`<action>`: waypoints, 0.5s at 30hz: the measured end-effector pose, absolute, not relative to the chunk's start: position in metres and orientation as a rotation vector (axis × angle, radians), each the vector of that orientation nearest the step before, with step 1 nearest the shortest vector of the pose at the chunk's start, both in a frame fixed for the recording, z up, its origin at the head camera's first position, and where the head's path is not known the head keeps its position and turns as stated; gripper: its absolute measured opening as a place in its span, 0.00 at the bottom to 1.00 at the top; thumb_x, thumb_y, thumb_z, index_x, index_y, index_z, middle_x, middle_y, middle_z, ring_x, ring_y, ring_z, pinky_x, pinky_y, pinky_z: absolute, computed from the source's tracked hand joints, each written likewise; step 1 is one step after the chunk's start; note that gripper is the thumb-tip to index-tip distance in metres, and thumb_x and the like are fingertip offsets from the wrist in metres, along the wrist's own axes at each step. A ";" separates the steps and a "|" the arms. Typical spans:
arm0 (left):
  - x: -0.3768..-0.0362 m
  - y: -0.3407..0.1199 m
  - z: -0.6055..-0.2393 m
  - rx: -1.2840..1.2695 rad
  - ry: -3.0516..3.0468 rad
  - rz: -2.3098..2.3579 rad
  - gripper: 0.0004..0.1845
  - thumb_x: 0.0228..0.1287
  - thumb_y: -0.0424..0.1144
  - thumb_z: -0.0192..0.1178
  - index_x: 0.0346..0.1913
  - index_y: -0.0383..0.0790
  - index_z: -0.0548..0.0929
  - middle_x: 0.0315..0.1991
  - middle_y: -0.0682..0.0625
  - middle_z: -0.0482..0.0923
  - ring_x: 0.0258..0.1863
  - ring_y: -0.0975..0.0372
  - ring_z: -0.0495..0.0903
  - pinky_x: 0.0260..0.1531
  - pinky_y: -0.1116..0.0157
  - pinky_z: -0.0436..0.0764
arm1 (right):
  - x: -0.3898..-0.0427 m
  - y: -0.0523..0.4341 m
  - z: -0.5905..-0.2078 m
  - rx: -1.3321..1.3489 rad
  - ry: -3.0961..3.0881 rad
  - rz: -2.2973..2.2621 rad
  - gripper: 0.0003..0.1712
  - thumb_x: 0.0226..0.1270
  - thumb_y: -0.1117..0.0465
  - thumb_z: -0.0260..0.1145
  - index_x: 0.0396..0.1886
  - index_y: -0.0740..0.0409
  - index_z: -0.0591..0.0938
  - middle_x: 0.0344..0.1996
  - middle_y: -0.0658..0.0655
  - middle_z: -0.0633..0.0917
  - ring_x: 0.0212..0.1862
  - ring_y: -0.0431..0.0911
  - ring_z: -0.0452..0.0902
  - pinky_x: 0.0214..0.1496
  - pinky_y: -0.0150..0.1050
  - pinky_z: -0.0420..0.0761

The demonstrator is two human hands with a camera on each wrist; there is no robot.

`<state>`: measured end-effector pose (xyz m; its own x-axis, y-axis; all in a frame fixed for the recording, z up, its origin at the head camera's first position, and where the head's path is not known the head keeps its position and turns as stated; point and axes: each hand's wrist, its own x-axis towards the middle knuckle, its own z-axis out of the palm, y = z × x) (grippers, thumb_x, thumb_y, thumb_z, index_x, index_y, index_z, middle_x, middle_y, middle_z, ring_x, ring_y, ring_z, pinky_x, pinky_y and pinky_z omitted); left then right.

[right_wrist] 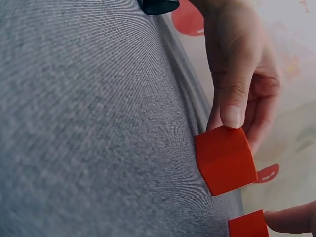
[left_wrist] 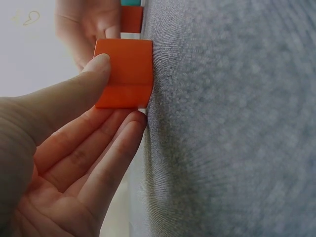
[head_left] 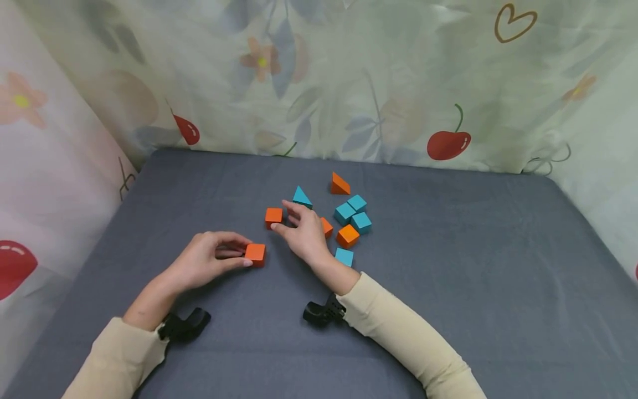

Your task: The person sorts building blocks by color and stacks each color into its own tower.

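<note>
Left hand (head_left: 206,259) pinching orange cube (head_left: 255,253)

A makeshift home play corner: grey cloth-covered worktop (head_left: 448,310) walled by floral cherry-print curtains (head_left: 399,83), wooden toy blocks (head_left: 349,221).

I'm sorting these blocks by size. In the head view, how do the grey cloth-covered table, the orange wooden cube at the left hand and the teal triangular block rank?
1. Grey cloth-covered table, by far the largest.
2. Orange wooden cube.
3. Teal triangular block; it lies farther from the camera, so ranks 2 and 3 are unsure.
</note>
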<state>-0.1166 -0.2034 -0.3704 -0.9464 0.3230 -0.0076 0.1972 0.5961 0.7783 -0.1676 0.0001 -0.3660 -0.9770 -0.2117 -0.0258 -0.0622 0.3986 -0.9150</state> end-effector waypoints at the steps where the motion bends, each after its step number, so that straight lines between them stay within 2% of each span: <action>1: -0.117 -0.203 -0.370 0.437 2.672 1.275 0.19 0.58 0.37 0.69 0.51 0.34 0.82 0.49 0.39 0.81 0.47 0.52 0.84 0.47 0.62 0.84 | -0.168 0.000 -0.367 -0.244 2.506 -1.635 0.31 0.64 0.64 0.67 0.67 0.59 0.71 0.66 0.59 0.72 0.65 0.53 0.71 0.63 0.43 0.76; 15: -0.119 -0.203 -0.370 0.429 2.652 1.289 0.19 0.57 0.35 0.69 0.51 0.32 0.82 0.49 0.37 0.80 0.47 0.51 0.84 0.46 0.66 0.84 | -0.173 -0.009 -0.376 -0.179 2.487 -1.731 0.24 0.63 0.68 0.66 0.60 0.61 0.78 0.58 0.61 0.79 0.59 0.52 0.77 0.59 0.41 0.79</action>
